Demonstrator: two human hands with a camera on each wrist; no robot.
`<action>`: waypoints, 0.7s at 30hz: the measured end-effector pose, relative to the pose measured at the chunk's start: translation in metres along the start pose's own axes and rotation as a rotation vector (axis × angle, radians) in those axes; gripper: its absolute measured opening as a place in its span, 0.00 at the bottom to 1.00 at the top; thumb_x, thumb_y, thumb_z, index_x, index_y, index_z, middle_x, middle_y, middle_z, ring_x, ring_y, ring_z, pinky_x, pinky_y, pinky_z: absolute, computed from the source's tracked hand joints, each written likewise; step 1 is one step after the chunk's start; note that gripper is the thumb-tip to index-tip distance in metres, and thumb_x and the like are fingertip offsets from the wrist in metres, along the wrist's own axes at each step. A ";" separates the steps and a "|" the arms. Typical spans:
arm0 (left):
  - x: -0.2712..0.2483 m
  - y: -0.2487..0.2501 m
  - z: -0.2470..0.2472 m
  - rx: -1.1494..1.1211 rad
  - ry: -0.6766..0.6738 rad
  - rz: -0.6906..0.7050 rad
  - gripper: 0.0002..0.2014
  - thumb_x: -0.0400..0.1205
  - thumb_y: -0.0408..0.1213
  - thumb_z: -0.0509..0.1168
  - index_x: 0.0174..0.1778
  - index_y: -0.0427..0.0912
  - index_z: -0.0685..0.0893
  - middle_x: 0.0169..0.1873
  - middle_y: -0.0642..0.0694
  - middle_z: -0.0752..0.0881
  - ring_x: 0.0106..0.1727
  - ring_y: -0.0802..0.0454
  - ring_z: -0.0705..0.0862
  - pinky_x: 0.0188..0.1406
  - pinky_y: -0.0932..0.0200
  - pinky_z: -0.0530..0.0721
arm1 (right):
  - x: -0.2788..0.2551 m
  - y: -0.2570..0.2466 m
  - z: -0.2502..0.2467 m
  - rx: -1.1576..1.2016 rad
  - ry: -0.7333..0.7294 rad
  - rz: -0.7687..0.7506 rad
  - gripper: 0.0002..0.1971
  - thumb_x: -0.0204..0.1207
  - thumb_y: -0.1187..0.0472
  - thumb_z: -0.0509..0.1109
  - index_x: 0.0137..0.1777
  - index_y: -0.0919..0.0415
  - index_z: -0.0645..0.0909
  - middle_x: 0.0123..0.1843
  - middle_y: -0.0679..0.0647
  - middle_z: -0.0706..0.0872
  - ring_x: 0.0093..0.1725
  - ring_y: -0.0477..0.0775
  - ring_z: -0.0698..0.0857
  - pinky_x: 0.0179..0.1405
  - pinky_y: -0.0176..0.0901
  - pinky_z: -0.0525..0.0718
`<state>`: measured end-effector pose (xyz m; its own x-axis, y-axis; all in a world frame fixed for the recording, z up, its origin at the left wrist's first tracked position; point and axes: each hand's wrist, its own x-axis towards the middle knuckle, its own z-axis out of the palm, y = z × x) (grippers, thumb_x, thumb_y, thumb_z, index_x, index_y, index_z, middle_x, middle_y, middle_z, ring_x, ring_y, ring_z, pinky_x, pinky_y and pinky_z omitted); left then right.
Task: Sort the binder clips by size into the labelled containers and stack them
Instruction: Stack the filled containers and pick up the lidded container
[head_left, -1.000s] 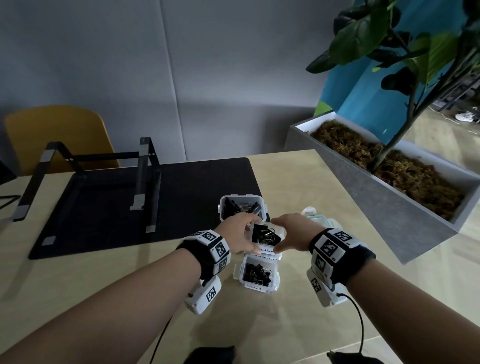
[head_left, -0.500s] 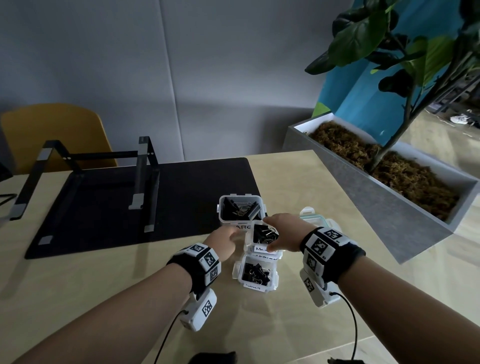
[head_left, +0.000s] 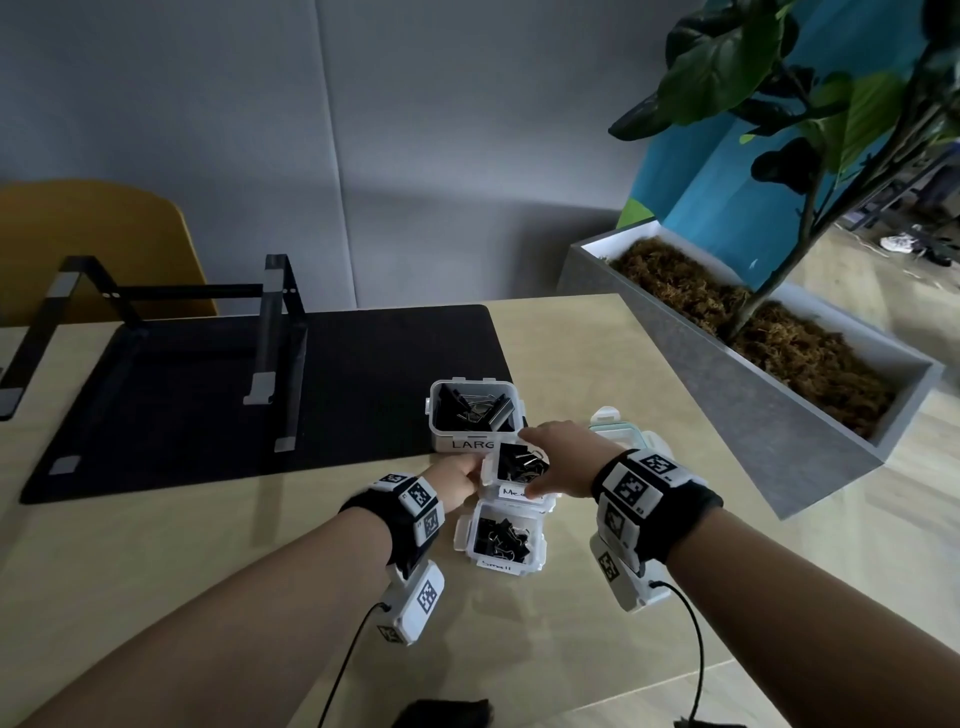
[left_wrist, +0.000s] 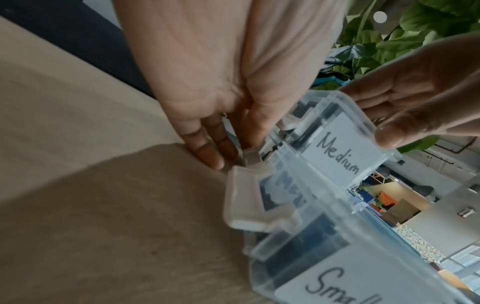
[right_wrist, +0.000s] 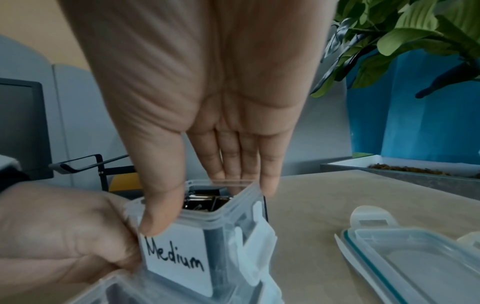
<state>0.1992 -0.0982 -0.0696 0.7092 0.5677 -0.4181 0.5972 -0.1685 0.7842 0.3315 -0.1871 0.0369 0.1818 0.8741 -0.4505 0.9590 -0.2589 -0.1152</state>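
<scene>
Three clear lidless containers of black binder clips stand in a row on the table: Large (head_left: 475, 415) at the back, Medium (head_left: 514, 467) in the middle, Small (head_left: 501, 540) nearest me. My right hand (head_left: 561, 457) grips the Medium container (right_wrist: 176, 257), thumb on its label and fingers over the far rim. My left hand (head_left: 457, 483) holds its left wall, fingers (left_wrist: 215, 144) pointing down beside the side latch. In the left wrist view the Medium container (left_wrist: 340, 148) leans over the Small one (left_wrist: 337, 288). Whether it is off the table I cannot tell.
Loose clear lids (right_wrist: 415, 257) lie just right of the containers, partly behind my right wrist. A black mat (head_left: 208, 395) with a black stand (head_left: 275, 332) covers the left of the table. A grey planter (head_left: 753, 389) borders the right edge. A yellow chair (head_left: 93, 234) stands behind.
My left hand has slid from the top of the Medium container down to its left wall. My right hand has reached further over the far rim.
</scene>
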 end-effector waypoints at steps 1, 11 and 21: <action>0.001 -0.001 0.001 -0.023 0.002 0.002 0.22 0.82 0.26 0.56 0.72 0.45 0.74 0.61 0.40 0.83 0.60 0.42 0.83 0.56 0.55 0.83 | 0.000 -0.001 0.000 -0.006 -0.001 0.001 0.36 0.71 0.51 0.74 0.77 0.59 0.65 0.71 0.58 0.77 0.71 0.59 0.75 0.70 0.52 0.75; -0.008 -0.003 -0.007 -0.191 0.025 0.041 0.18 0.81 0.31 0.65 0.68 0.42 0.77 0.56 0.47 0.83 0.57 0.52 0.81 0.62 0.59 0.78 | -0.001 -0.002 -0.001 0.023 -0.005 -0.009 0.37 0.71 0.55 0.75 0.78 0.57 0.64 0.75 0.57 0.75 0.74 0.58 0.73 0.73 0.53 0.73; -0.025 0.005 -0.017 -0.429 0.092 0.057 0.07 0.82 0.45 0.64 0.48 0.48 0.84 0.45 0.47 0.87 0.45 0.56 0.85 0.46 0.66 0.83 | 0.001 -0.002 -0.004 0.009 -0.017 0.002 0.39 0.70 0.53 0.77 0.79 0.54 0.63 0.74 0.56 0.77 0.73 0.58 0.74 0.71 0.53 0.74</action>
<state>0.1777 -0.0998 -0.0475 0.6883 0.6400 -0.3417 0.3352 0.1371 0.9321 0.3307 -0.1842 0.0401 0.1798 0.8664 -0.4659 0.9566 -0.2644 -0.1226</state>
